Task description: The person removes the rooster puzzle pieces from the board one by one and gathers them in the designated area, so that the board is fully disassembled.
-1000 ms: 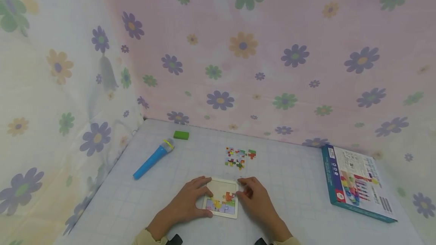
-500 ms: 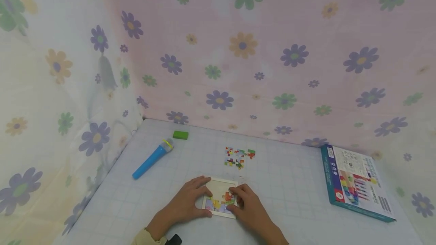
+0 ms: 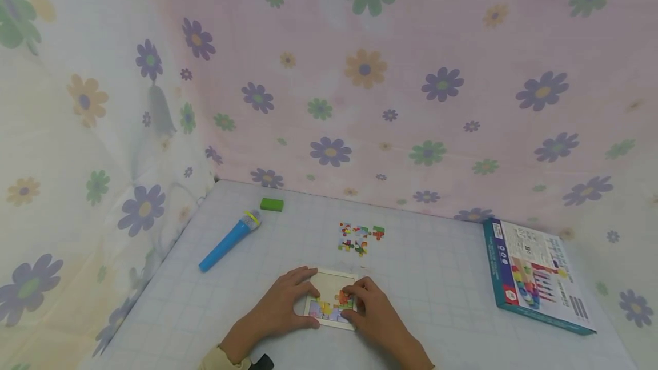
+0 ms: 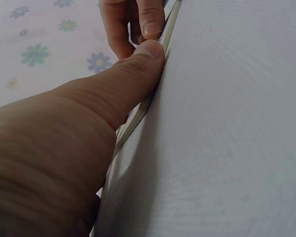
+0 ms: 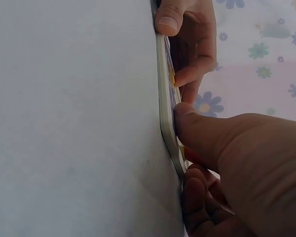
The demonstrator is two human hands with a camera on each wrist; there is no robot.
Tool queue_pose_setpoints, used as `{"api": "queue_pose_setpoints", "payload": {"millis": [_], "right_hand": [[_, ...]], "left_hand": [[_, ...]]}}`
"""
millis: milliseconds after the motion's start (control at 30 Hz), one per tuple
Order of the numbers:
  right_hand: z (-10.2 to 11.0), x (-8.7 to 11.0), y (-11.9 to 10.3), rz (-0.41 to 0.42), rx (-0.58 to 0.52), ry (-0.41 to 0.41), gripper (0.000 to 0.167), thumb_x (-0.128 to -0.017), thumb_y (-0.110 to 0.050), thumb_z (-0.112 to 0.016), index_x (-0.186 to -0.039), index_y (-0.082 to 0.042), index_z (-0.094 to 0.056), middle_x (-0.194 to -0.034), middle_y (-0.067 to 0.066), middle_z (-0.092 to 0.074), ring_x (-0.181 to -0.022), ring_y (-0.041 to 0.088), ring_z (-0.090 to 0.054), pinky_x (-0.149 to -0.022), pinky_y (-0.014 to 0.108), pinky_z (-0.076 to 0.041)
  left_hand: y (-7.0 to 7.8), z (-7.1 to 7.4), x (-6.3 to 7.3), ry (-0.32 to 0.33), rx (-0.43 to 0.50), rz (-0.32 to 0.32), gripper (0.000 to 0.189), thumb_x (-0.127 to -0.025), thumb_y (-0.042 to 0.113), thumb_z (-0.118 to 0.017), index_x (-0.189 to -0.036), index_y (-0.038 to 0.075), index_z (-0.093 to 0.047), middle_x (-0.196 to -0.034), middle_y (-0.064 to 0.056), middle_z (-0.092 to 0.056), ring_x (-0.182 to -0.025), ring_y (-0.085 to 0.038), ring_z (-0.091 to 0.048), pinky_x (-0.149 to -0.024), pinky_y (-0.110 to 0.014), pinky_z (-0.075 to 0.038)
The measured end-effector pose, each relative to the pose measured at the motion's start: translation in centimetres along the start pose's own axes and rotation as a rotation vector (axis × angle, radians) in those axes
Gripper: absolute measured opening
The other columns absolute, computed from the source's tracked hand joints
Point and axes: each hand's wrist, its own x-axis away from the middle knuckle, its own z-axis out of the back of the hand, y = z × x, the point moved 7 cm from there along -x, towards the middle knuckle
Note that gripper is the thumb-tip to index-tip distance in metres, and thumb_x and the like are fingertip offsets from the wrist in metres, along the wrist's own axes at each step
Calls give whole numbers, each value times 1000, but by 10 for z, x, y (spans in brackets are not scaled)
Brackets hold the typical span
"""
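Observation:
In the head view a small white-rimmed puzzle tray (image 3: 328, 283) lies on the table, with joined pieces along its near side. My left hand (image 3: 284, 304) grips its left side, thumb at the near corner and fingers along the far left. From the right, my right hand (image 3: 377, 317) reaches over the rim, thumb and index finger spanning an orange-and-green puzzle piece (image 3: 342, 297) at the tray's right side. The right wrist view has the right thumb (image 5: 185, 111) over the tray rim, the other fingers curled beside it; the palm side hides part of the piece.
Several loose puzzle pieces (image 3: 353, 238) lie beyond the tray. A blue toy microphone (image 3: 228, 243) and a green block (image 3: 272, 205) are at the back left. On the right sits a flat printed box (image 3: 540, 278). Flowered cloth (image 3: 380, 130) rises behind the table.
My right hand has moved left from the tray's right rim onto the pieces inside it, then shifted very slightly. The left hand keeps its grip on the tray.

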Motion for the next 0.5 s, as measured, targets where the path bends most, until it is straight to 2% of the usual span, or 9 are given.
{"api": "queue_pose_setpoints", "payload": {"millis": [233,500], "right_hand": [[-2,-2,2,-15,-8,-4,37,-86,-26,-83,-120,-16,-71,-104,-6,-52,-82,2,-46,-67,15,-44],[-2,-3,2,5,-12,17,36,-85,-24,-84,-116,-18,-68,-104,-6,-49,-83,1,-46,-68,15,-44]], "left_hand": [[-1,-1,0,5,4,0,45,-79,63,-78,-115,39,-67,-160,8,-43,-153,-26,-35,-121,-58,-36],[-1,-1,-1,3,8,3,45,-78,63,-78,-115,38,-68,-160,8,-43,-153,-26,-35,-121,-57,-36]]}}
